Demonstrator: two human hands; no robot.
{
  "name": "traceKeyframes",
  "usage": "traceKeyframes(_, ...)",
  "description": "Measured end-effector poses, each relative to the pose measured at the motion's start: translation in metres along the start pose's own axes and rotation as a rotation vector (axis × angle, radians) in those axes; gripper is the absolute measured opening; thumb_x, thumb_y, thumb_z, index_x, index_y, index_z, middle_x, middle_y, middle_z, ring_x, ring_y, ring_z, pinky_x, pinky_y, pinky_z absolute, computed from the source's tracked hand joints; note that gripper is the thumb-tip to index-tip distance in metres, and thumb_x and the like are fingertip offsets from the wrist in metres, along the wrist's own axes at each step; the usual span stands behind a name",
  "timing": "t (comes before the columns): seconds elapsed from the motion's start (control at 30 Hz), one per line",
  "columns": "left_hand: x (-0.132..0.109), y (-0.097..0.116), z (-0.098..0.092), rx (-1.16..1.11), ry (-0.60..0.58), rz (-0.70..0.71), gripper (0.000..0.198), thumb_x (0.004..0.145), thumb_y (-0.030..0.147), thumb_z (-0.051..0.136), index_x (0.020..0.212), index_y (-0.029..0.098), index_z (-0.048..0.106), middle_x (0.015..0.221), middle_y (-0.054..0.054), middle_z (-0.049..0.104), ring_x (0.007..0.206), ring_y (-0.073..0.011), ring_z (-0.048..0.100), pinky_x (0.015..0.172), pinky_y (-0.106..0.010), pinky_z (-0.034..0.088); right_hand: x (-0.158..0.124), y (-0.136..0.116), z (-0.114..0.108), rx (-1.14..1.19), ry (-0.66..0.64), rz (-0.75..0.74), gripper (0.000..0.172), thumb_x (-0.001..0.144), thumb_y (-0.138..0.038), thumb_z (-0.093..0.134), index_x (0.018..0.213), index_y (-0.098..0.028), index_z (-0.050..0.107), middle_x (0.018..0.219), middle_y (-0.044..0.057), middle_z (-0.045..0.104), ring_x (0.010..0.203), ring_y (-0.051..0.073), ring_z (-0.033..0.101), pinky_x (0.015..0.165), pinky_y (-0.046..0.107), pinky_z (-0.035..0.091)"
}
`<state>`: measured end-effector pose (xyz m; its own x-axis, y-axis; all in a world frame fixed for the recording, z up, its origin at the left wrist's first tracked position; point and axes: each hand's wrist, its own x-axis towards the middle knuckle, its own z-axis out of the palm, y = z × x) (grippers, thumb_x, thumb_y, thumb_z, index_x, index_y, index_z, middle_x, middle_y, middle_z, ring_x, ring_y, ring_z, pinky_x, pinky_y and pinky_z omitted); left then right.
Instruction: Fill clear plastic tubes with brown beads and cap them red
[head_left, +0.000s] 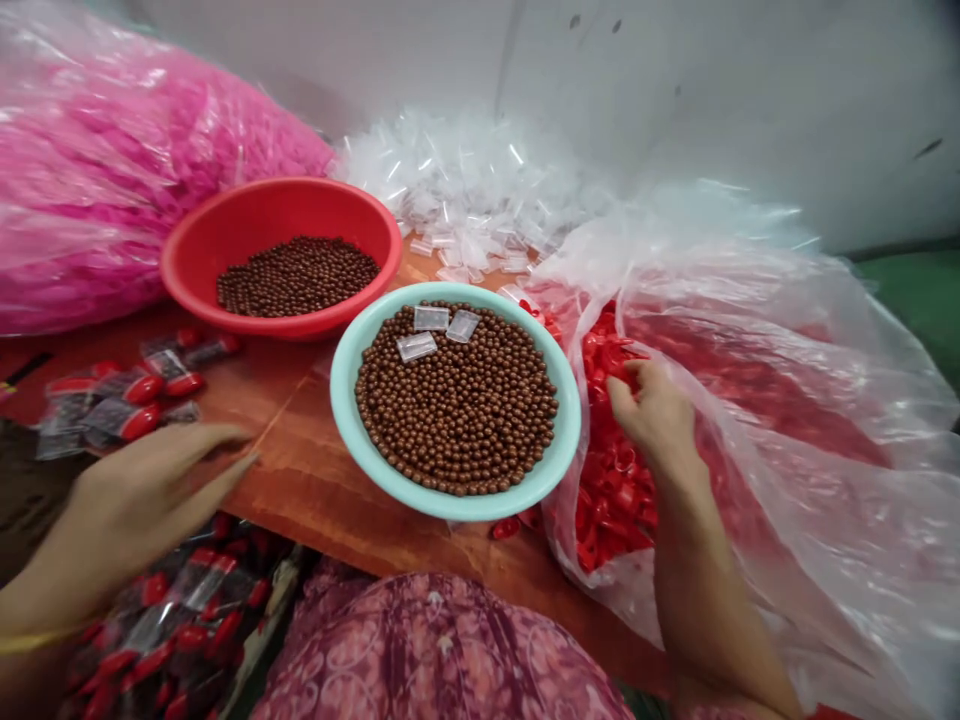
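Observation:
My left hand (142, 495) is over the table's near left edge. Its fingers are stretched out, the thumb apart from them, with nothing seen between them. My right hand (658, 415) is at the mouth of a clear plastic bag (757, 350) full of red plastic pieces (616, 490). Its fingers are curled at a red plastic piece (626, 352), which they appear to pinch; the grip is partly hidden. Between my hands stands a light blue basin (457, 505) of small brown balls (457, 410). Three clear plastic cases (416, 346) lie on the balls.
Behind is a red basin (281, 195) with more brown balls. A pink-filled bag (135, 170) bulges at the left, and clear plastic cases (480, 180) are heaped by the wall. Filled red-capped cases (120, 400) lie on the table (300, 470); more (180, 620) are below its edge.

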<state>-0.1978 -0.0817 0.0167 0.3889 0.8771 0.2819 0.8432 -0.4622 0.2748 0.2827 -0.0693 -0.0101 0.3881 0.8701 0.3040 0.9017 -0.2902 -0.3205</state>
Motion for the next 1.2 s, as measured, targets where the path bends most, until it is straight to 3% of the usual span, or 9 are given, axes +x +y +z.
traceKeyframes(0.1,0.056,0.039,0.009,0.071,-0.026,0.225,0.023,0.09,0.032,0.042,0.089,0.019,0.061,0.082,-0.003,0.067,0.076,-0.0164,0.062,0.07,-0.028,0.046,-0.007,-0.012,-0.003,0.391,-0.016,0.015,0.023,0.078,-0.039,0.054,0.091,-0.019,0.057,0.068,0.003,0.063,0.056,0.017,0.054,0.058,0.033,0.045)
traceKeyframes(0.2,0.109,0.069,0.031,0.202,-0.129,0.275,0.024,0.089,0.023,0.039,0.093,0.015,0.062,0.084,-0.007,0.065,0.084,-0.0201,0.061,0.072,-0.03,0.046,-0.015,-0.04,0.004,0.674,-0.125,-0.009,0.025,0.079,-0.043,0.054,0.091,-0.021,0.055,0.074,0.002,0.065,0.059,0.016,0.057,0.056,0.029,0.045)
traceKeyframes(0.37,0.163,0.088,0.069,0.345,-0.32,0.216,0.027,0.086,0.024,0.045,0.102,0.009,0.059,0.098,-0.015,0.064,0.095,-0.0264,0.061,0.075,-0.033,0.047,-0.019,-0.08,0.029,0.584,-0.208,-0.26,0.02,0.081,-0.038,0.054,0.084,-0.02,0.063,0.075,0.002,0.065,0.065,0.016,0.057,0.062,0.029,0.045)
traceKeyframes(0.53,0.168,0.101,0.073,0.329,-0.496,0.104,0.055,0.089,0.051,0.035,0.092,0.006,0.066,0.089,-0.019,0.068,0.088,-0.0297,0.065,0.072,-0.034,0.048,-0.015,-0.081,0.04,0.572,-0.199,-0.373,0.016,0.081,-0.034,0.054,0.081,-0.021,0.064,0.081,0.004,0.067,0.077,0.019,0.06,0.072,0.033,0.046)
traceKeyframes(0.63,0.164,0.107,0.067,0.35,-0.519,0.142,0.056,0.093,0.043,0.025,0.089,0.006,0.067,0.084,-0.019,0.067,0.086,-0.0284,0.065,0.07,-0.034,0.048,-0.017,-0.078,0.038,0.643,-0.189,-0.302,0.017,0.081,-0.034,0.054,0.082,-0.02,0.065,0.08,0.004,0.067,0.073,0.017,0.059,0.068,0.031,0.046)
traceKeyframes(0.73,0.166,0.103,0.065,0.363,-0.445,0.448,0.032,0.089,0.017,0.034,0.107,0.01,0.061,0.099,-0.017,0.065,0.091,-0.0256,0.062,0.07,-0.033,0.047,-0.018,-0.079,0.036,0.693,-0.166,-0.262,0.018,0.08,-0.034,0.056,0.081,-0.02,0.066,0.077,0.003,0.065,0.072,0.016,0.058,0.068,0.03,0.046)
traceKeyframes(0.83,0.175,0.095,0.069,0.371,-0.477,0.738,0.033,0.085,0.009,0.04,0.11,0.016,0.059,0.107,-0.013,0.062,0.099,-0.0245,0.058,0.073,-0.032,0.046,-0.019,-0.08,0.035,0.724,-0.083,-0.206,0.017,0.078,-0.035,0.059,0.08,-0.02,0.068,0.076,0.002,0.062,0.071,0.015,0.056,0.068,0.03,0.045)
traceKeyframes(1.03,0.184,0.095,0.071,0.407,-0.644,0.544,0.028,0.079,0.027,0.056,0.102,0.012,0.061,0.099,-0.012,0.066,0.091,-0.0238,0.063,0.071,-0.029,0.047,-0.022,-0.081,0.03,0.803,0.005,-0.091,0.014,0.074,-0.033,0.063,0.08,-0.022,0.07,0.071,0.0,0.056,0.065,0.014,0.05,0.062,0.029,0.044)
traceKeyframes(1.2,0.166,0.109,0.063,0.474,-0.713,0.573,0.026,0.084,0.011,0.04,0.088,0.009,0.065,0.085,-0.015,0.068,0.082,-0.0249,0.066,0.067,-0.032,0.048,-0.023,-0.081,0.027,0.887,-0.043,-0.055,0.015,0.075,-0.034,0.062,0.079,-0.022,0.069,0.07,0.0,0.057,0.069,0.014,0.052,0.067,0.03,0.044)
